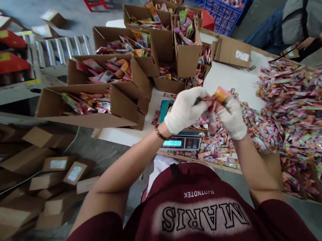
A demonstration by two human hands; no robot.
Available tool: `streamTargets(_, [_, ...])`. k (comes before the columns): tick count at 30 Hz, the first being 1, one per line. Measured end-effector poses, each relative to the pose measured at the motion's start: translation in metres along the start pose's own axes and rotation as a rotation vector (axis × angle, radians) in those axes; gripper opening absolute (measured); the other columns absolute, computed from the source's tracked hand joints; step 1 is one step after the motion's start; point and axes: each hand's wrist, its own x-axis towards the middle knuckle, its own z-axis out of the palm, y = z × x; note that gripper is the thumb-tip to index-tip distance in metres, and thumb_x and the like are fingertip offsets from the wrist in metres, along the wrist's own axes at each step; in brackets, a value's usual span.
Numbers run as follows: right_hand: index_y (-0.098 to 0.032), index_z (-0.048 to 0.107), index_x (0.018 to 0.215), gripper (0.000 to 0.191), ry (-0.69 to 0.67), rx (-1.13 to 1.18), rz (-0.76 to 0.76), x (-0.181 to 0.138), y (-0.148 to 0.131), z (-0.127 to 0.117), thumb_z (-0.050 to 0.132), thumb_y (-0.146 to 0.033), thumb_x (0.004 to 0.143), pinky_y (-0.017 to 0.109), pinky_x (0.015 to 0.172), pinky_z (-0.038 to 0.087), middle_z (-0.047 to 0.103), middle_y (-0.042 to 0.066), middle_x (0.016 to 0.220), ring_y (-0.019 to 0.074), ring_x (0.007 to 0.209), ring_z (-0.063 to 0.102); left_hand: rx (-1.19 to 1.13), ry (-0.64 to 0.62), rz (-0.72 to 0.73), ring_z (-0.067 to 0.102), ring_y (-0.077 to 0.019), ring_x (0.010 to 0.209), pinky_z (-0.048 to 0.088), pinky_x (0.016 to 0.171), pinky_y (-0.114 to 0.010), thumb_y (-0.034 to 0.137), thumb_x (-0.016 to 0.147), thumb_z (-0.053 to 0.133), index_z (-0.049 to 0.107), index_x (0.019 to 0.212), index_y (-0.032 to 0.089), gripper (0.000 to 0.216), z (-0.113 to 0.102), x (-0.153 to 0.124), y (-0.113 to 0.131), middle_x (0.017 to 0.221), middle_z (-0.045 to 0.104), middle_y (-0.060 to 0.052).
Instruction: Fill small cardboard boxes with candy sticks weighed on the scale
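The left hand (184,108) and right hand (233,119) are gloved in plain white. Piled packets (306,116) mix pink, orange and green; the cardboard boxes (88,120) are brown, the table (229,80) white, the scale display (172,143) bright cyan, and the shirt (180,180) maroon with black-outlined lettering (198,219).

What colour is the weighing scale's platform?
The scale's platform is teal, partly covered; it shows in the head view, the only one.

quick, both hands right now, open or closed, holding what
Left hand: closed, fingers pinching blurred candy packets.
Right hand: closed, holding packets, an orange packet uppermost.
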Motion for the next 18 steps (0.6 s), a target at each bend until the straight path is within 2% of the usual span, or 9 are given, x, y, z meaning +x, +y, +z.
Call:
streamTargets(2, [-0.025, 0.057, 0.110, 0.023, 0.116, -0.037, 0.001, -0.012, -0.012, -0.015, 0.056, -0.045, 0.100, 0.033, 0.075, 0.057, 0.063, 0.002, 0.092, 0.0168, 0.079, 0.062, -0.071, -0.010, 0.025, 0.053, -0.0114, 0.069, 0.044, 0.068, -0.026, 0.023, 0.093, 0.057, 0.066, 0.079, 0.012, 0.020, 0.019, 0.011, 0.009, 0.072, 0.062, -0.001])
streamTargets(4, [-0.025, 0.053, 0.113, 0.029, 0.150, -0.110, 0.013, -0.024, -0.016, -0.029, 0.065, -0.044, 0.094, 0.032, 0.070, 0.056, 0.061, 0.002, 0.091, 0.0173, 0.078, 0.062, -0.117, -0.059, 0.028, 0.055, -0.0116, 0.071, 0.046, 0.070, -0.027, 0.023, 0.092, 0.058, 0.069, 0.080, 0.011, 0.020, 0.040, 0.018, 0.010, 0.073, 0.064, -0.001])
streamTargets(7, [-0.024, 0.050, 0.120, 0.037, 0.068, -0.366, 0.113, -0.045, -0.013, -0.059, 0.068, -0.037, 0.090, 0.033, 0.074, 0.056, 0.065, 0.004, 0.096, 0.0197, 0.080, 0.065, -0.238, -0.216, -0.018, 0.060, -0.0122, 0.072, 0.049, 0.070, -0.027, 0.024, 0.092, 0.057, 0.072, 0.088, 0.011, 0.021, 0.062, 0.021, 0.003, 0.075, 0.067, -0.002])
streamTargets(9, [-0.023, 0.052, 0.123, 0.035, -0.056, -0.633, 0.219, -0.058, -0.009, -0.085, 0.062, -0.031, 0.091, 0.036, 0.080, 0.057, 0.068, 0.007, 0.100, 0.0230, 0.084, 0.068, -0.317, -0.291, -0.024, 0.064, -0.0132, 0.076, 0.053, 0.073, -0.027, 0.024, 0.092, 0.056, 0.072, 0.102, 0.011, 0.023, 0.062, 0.017, -0.003, 0.083, 0.072, -0.004])
streamTargets(12, [-0.021, 0.056, 0.130, 0.040, -0.244, -0.994, 0.269, -0.068, -0.004, -0.114, 0.057, -0.028, 0.091, 0.043, 0.091, 0.055, 0.068, 0.013, 0.113, 0.0308, 0.102, 0.068, -0.189, -0.211, 0.032, 0.068, -0.0174, 0.091, 0.055, 0.086, -0.033, 0.026, 0.095, 0.057, 0.070, 0.114, 0.012, 0.027, 0.036, 0.002, -0.015, 0.098, 0.075, -0.010])
streamTargets(14, [-0.018, 0.057, 0.135, 0.043, -0.329, -1.053, 0.176, -0.063, 0.000, -0.112, 0.055, -0.025, 0.092, 0.044, 0.101, 0.052, 0.064, 0.016, 0.126, 0.0320, 0.118, 0.062, 0.061, -0.096, 0.018, 0.067, -0.0210, 0.097, 0.054, 0.091, -0.037, 0.028, 0.097, 0.055, 0.071, 0.108, 0.014, 0.024, 0.008, -0.013, -0.025, 0.102, 0.073, -0.012])
streamTargets(16, [-0.018, 0.058, 0.138, 0.046, -0.440, -0.999, 0.062, -0.049, 0.006, -0.088, 0.047, -0.015, 0.093, 0.041, 0.108, 0.048, 0.059, 0.015, 0.136, 0.0286, 0.126, 0.057, 0.303, -0.027, -0.082, 0.067, -0.0234, 0.097, 0.053, 0.090, -0.039, 0.028, 0.097, 0.053, 0.071, 0.102, 0.015, 0.022, -0.018, -0.029, -0.036, 0.104, 0.071, -0.012])
streamTargets(18, [-0.021, 0.057, 0.144, 0.057, -0.605, -0.978, 0.004, -0.029, 0.015, -0.048, 0.042, -0.006, 0.091, 0.041, 0.107, 0.048, 0.056, 0.014, 0.141, 0.0269, 0.125, 0.057, 0.501, -0.016, -0.250, 0.067, -0.0252, 0.094, 0.053, 0.086, -0.039, 0.029, 0.096, 0.055, 0.070, 0.101, 0.017, 0.020, -0.035, -0.044, -0.049, 0.106, 0.069, -0.012])
